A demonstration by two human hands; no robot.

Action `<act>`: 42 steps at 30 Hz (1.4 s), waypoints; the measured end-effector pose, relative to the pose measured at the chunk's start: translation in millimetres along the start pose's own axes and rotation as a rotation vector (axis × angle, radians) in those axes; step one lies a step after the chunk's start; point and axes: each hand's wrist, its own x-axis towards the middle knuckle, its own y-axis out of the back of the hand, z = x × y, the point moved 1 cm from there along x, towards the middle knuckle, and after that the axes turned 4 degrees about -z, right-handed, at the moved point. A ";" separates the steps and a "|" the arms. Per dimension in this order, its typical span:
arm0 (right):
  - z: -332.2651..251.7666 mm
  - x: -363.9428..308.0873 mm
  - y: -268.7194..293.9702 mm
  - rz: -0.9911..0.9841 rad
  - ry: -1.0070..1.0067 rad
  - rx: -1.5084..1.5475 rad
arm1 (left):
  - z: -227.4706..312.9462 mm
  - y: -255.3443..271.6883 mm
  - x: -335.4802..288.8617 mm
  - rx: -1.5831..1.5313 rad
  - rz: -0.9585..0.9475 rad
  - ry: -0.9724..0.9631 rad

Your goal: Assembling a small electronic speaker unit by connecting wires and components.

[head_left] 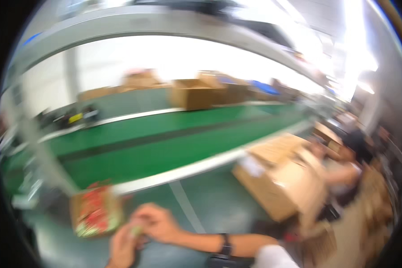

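My left hand and my right hand meet over the near part of the dark green worktop, fingers closed together. Between them shows a small yellowish-green piece, too blurred to name. Just left of the hands stands a shallow cardboard box with several small red and pale green pieces in it. A dark band goes round my right wrist.
Beyond the worktop runs a green conveyor belt with a pale rail. A large cardboard carton is at right, beside a co-worker. An open carton stands across the belt. A grey post rises at left.
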 end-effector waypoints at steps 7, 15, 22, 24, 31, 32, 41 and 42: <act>-9.3 -4.6 44.9 0.157 0.100 0.083 | 20.4 -39.7 33.5 0.045 -0.164 -0.073; 1.9 2.8 34.8 0.157 0.130 0.067 | 20.4 -30.7 26.1 0.071 -0.157 -0.027; -10.3 0.1 34.0 0.156 0.022 0.229 | 16.4 -29.1 25.2 0.046 -0.125 -0.011; 10.1 6.3 31.3 0.121 0.182 0.145 | 20.4 -33.7 25.5 0.066 -0.115 -0.015; 10.5 0.4 33.0 0.122 0.147 0.120 | 15.9 -35.3 25.6 0.081 -0.089 0.009; 15.4 4.1 34.4 0.176 0.237 0.028 | 16.4 -37.9 27.9 0.079 -0.083 0.021; -8.6 19.9 -2.0 0.041 0.154 0.076 | -33.0 39.7 6.4 0.177 0.197 -0.097; 17.8 11.0 4.7 0.082 0.128 -0.084 | -2.5 -8.7 13.1 0.054 0.208 0.142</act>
